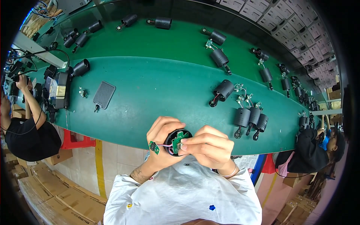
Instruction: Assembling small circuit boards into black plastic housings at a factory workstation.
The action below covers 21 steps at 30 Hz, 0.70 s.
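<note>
My left hand (162,132) is wrapped round a black cylindrical housing (188,134) whose open end faces up. A green circuit board (179,141) stands tilted at that opening, pinched between the thumb and fingers of my right hand (210,147). Pink and dark wires run from inside the housing to a second, smaller circuit board (154,148), which hangs out over the rim beside my left hand. How deep the larger board sits in the housing is hidden by my right fingers.
Several black housings with wired boards (253,116) lie to the right on the green table (150,97). A grey textured pad (104,94) and a loose board (82,92) lie left. More housings (163,23) line the far strip. Co-workers sit at both sides; cartons (63,198) stand behind left.
</note>
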Tool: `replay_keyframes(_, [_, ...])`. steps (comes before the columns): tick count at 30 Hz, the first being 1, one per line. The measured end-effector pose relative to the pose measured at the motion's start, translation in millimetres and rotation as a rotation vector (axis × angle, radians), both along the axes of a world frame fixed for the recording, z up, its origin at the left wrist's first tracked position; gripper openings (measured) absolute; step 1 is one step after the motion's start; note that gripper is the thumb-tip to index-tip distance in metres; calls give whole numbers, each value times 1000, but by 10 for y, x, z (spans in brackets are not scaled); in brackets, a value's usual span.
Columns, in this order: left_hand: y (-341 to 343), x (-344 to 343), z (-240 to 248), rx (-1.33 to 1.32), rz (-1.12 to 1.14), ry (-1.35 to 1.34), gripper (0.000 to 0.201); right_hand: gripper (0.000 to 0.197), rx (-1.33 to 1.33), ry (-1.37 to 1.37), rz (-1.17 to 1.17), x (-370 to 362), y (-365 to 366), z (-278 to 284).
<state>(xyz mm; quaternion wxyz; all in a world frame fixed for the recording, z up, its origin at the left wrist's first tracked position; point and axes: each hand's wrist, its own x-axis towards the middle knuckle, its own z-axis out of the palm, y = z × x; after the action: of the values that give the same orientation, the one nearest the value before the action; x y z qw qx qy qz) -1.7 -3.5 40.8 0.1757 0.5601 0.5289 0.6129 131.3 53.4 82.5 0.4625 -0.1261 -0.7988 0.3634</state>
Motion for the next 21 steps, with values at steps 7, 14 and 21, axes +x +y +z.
replay_keyframes(7, [-2, -24, 30, 33, 26, 13, 41, 8, 74, -62, -36, -30, -57, 37])
replay_keyframes(14, [-6, -35, -10, 45, 65, 70, 41, 12, 137, -142, -35, -70, -44, 26])
replay_keyframes(21, [-26, -72, 9, 46, 8, 29, 42, 14, 64, -31, 18, -76, -49, -62])
